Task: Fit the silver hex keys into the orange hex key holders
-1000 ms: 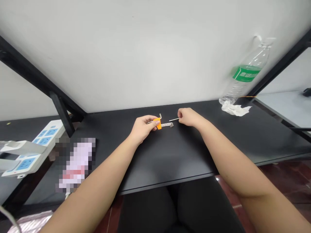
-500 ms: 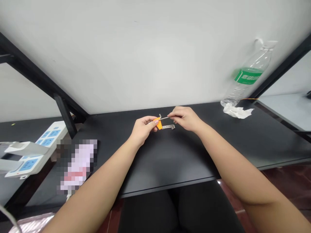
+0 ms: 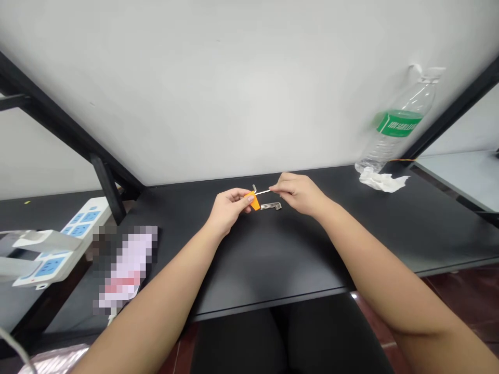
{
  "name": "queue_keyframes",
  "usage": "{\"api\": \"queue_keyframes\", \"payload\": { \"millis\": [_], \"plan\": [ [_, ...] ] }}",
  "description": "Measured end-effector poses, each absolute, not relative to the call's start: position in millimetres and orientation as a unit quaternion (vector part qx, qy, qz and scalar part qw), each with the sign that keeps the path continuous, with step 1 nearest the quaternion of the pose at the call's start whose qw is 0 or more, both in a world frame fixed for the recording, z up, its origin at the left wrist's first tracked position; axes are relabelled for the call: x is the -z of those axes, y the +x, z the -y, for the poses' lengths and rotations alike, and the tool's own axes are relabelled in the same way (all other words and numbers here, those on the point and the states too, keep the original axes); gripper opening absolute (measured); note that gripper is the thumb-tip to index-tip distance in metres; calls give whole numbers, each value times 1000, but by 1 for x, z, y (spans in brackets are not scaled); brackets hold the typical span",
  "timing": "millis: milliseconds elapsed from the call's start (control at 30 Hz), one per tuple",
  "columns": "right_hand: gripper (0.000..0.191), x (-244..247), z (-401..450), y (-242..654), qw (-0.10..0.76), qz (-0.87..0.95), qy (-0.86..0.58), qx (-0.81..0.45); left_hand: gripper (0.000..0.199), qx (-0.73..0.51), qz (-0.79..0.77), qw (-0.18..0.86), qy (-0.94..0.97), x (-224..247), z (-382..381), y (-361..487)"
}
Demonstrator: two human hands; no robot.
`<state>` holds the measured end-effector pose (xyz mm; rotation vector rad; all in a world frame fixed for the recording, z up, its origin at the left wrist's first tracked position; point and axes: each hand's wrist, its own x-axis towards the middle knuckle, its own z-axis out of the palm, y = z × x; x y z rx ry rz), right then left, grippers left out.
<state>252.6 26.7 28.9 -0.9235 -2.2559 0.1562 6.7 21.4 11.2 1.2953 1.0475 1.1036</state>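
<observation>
My left hand (image 3: 231, 209) pinches an orange hex key holder (image 3: 254, 201) between thumb and fingers, a little above the black tabletop. Several bent metal hex keys (image 3: 270, 206) stick out of the holder's right side, their short ends turned down. The short bent end of another key (image 3: 254, 188) shows at the holder's upper edge. My right hand (image 3: 297, 192) is closed on the far end of a longer hex key (image 3: 263, 191), which runs leftward to the holder. My right fingertips cover that key's end.
A clear plastic bottle (image 3: 397, 124) with a green label stands by the wall at right, beside crumpled white tissue (image 3: 383, 181). On the left are a blurred-out pinkish object (image 3: 130, 259) and a power strip (image 3: 83, 223) with plugs. The table's front edge (image 3: 273, 301) runs before my lap.
The view has shifted slightly. Both hands keep their grips, and the long hex key still spans from the holder to my right fingers, with its angle changed slightly.
</observation>
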Motion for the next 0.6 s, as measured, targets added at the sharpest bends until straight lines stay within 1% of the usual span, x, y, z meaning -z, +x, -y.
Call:
{"api": "queue_keyframes", "payload": {
  "millis": [133,300,433,533,600],
  "plan": [
    [29,-30,-23,251,317,875,-363,-43,37,-464,-445,537,545,-13,-21,5],
    [29,-27,-19,245,320,879,-350,-55,36,-428,-432,550,572,-11,-20,4],
    [21,-23,-13,230,329,880,-322,-120,37,-394,-417,556,601,-10,-19,6],
    [13,-20,-9,219,360,862,-310,-177,35,-389,-415,551,610,-9,-19,6],
    [11,-18,-9,215,374,848,-317,-202,34,-385,-417,549,614,-8,-19,6]
  ]
}}
